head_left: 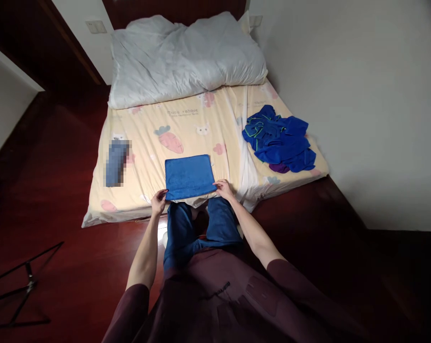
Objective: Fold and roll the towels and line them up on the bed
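Note:
A blue towel (189, 174) lies flat as a neat rectangle near the front edge of the bed, its near edge turned over in a narrow strip. My left hand (159, 202) pinches its near left corner between thumb and fingers. At the near right corner, my right hand (224, 188) grips the cloth the same way. Off to the right on the mattress sits a crumpled heap of blue cloths (279, 138), some with green edging, with a bit of purple cloth (279, 167) under it.
A patterned sheet (144, 138) covers the mattress. A big white quilt (186, 57) is bunched at the headboard. At the left lies a blurred grey-blue object (115, 163). A black stand's legs (28, 281) rest on the dark red floor. A wall (361, 109) borders the right side.

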Motion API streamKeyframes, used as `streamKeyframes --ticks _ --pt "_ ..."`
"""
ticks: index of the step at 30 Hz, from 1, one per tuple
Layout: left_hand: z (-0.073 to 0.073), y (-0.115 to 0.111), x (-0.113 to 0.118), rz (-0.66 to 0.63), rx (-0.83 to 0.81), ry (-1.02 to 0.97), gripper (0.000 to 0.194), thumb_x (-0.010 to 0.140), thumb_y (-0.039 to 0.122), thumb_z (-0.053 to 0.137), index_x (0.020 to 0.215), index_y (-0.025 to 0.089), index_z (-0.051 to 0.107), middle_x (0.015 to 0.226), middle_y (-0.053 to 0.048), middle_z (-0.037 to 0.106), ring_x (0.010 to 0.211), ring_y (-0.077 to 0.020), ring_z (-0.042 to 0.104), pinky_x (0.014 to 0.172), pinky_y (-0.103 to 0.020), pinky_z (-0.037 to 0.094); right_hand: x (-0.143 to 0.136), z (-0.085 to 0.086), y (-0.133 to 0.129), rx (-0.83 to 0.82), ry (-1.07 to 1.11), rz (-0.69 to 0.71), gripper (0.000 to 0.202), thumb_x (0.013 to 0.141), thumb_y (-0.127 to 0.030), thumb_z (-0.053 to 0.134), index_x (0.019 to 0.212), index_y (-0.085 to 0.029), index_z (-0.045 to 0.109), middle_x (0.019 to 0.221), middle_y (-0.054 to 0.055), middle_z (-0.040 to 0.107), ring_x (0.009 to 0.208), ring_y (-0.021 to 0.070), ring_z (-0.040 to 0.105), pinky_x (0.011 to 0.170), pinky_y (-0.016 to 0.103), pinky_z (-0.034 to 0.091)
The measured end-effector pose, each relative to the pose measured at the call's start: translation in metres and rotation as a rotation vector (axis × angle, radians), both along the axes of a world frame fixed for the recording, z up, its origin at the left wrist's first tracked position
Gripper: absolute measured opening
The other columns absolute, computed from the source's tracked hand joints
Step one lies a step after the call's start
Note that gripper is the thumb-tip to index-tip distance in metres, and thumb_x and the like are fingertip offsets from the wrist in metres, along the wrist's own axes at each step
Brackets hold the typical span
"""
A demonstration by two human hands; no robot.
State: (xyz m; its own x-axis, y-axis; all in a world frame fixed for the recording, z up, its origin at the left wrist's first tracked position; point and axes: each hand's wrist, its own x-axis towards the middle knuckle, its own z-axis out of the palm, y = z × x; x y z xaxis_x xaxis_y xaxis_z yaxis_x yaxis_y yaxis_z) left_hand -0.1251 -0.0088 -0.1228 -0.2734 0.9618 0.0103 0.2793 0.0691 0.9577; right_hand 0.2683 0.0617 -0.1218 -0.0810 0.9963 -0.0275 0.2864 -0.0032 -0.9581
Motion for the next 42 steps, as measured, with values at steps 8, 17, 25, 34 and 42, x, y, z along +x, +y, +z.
streamKeyframes --ticks 8,17,25,34,42 --pt "0.006 0.001 0.004 0.058 -0.018 0.095 0.039 0.078 0.048 0.072 0.103 0.018 0.073 0.099 -0.011 0.078 0.096 -0.0259 0.075 0.091 -0.04 0.059 0.002 -0.007 0.005 0.027 -0.148 -0.05 0.008 0.079 -0.024 0.07 0.082 -0.018 0.075 0.098 0.008 0.059 0.082 0.0197 0.059 0.08 0.038 0.059" --pt "0.006 0.004 0.01 0.127 -0.04 -0.055 0.041 0.075 0.056 0.075 0.09 0.019 0.068 0.077 -0.005 0.068 0.07 -0.0174 0.065 0.068 -0.029 0.051 0.007 -0.007 0.005 0.123 -0.194 -0.054 0.04 0.092 -0.055 0.064 0.068 -0.023 0.063 0.083 0.004 0.057 0.082 0.0213 0.057 0.082 0.036 0.051" --pt "0.007 0.006 0.013 0.151 -0.051 -0.039 0.036 0.076 0.052 0.076 0.088 0.019 0.067 0.075 -0.003 0.067 0.069 -0.017 0.063 0.066 -0.028 0.05 0.005 -0.004 0.003 0.1 -0.15 -0.076 0.042 0.088 -0.061 0.067 0.071 -0.022 0.067 0.086 0.007 0.062 0.077 0.0202 0.057 0.076 0.036 0.052" --pt "0.006 0.009 0.016 0.182 -0.062 -0.007 0.029 0.079 0.044 0.072 0.093 0.02 0.066 0.078 -0.003 0.068 0.074 -0.0182 0.067 0.073 -0.03 0.054 0.004 0.0 0.003 0.06 -0.156 -0.093 0.034 0.09 -0.051 0.07 0.073 -0.021 0.071 0.09 0.008 0.066 0.085 0.0225 0.062 0.082 0.037 0.055" --pt "0.018 0.007 0.02 0.199 -0.115 0.111 0.027 0.079 0.04 0.071 0.097 0.021 0.065 0.082 -0.004 0.073 0.075 -0.0197 0.069 0.073 -0.03 0.054 0.0 0.001 0.003 0.079 -0.191 -0.148 0.034 0.088 -0.049 0.07 0.067 -0.022 0.069 0.081 0.007 0.064 0.085 0.023 0.061 0.085 0.038 0.055"
